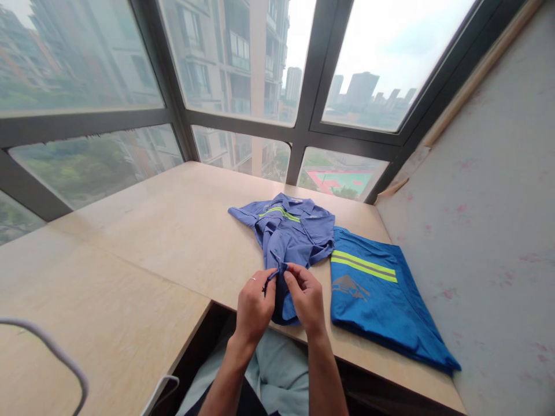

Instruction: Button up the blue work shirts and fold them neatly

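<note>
A blue-purple short-sleeved work shirt (299,231) with yellow-green stripes lies on the wooden surface, its collar toward the windows. Its lower front edge is gathered up near the surface's front edge. My left hand (255,303) pinches that edge from the left. From the right, my right hand (307,296) pinches the same edge, its fingertips close to the left ones. Whether a button sits between the fingertips is too small to tell. Right of the shirt lies a folded blue garment (368,289) with yellow-green stripes and a grey print.
The pale wooden surface (151,231) has a cut-out corner at my lap. A white cable (56,349) loops at the lower left. Windows with dark frames (299,138) bound the far side, and a papered wall (485,219) stands at the right.
</note>
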Available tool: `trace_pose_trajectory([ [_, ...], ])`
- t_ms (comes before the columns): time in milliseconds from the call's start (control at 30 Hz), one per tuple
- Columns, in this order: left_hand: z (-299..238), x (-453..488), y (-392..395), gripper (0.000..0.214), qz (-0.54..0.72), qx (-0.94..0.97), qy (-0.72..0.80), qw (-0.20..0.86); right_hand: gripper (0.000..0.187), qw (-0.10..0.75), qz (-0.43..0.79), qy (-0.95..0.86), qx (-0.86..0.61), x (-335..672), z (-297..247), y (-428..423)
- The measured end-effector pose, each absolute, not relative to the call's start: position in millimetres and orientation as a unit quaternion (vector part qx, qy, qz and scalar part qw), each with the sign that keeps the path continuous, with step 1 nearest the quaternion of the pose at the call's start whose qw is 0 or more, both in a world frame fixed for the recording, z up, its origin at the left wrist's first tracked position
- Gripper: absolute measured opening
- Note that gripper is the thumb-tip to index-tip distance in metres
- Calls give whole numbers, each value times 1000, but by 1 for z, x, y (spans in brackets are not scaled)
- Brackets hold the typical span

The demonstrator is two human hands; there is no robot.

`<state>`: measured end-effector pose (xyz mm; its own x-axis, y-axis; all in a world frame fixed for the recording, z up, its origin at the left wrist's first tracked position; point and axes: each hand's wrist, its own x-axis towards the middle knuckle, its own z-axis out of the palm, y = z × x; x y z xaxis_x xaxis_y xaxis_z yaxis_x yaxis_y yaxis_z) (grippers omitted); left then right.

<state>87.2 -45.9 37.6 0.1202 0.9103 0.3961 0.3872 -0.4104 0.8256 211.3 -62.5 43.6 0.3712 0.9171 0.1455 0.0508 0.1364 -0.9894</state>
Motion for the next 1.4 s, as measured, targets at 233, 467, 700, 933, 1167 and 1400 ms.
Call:
trace_pose_trajectory([
  [233,40,90,-49,24,506,654,463,319,28,631,366,-408,-548,212,42,-61],
  [467,37,85,-46,23,505,648,449,351,28,622,339,-412,-573,208,37,-60],
  [700,40,85,-50,21,505,658,414,375,25,586,313,-448,-598,212,26,-57],
  [933,53,101,-67,25,469,704,359,394,16,575,302,-441,-619,222,-4,-54],
  [1167,35,44,-42,29,526,514,558,385,34,705,325,-219,-591,246,-4,-53],
  [1400,25,28,-37,23,488,633,585,140,26,714,382,-184,-557,255,8,-61],
])
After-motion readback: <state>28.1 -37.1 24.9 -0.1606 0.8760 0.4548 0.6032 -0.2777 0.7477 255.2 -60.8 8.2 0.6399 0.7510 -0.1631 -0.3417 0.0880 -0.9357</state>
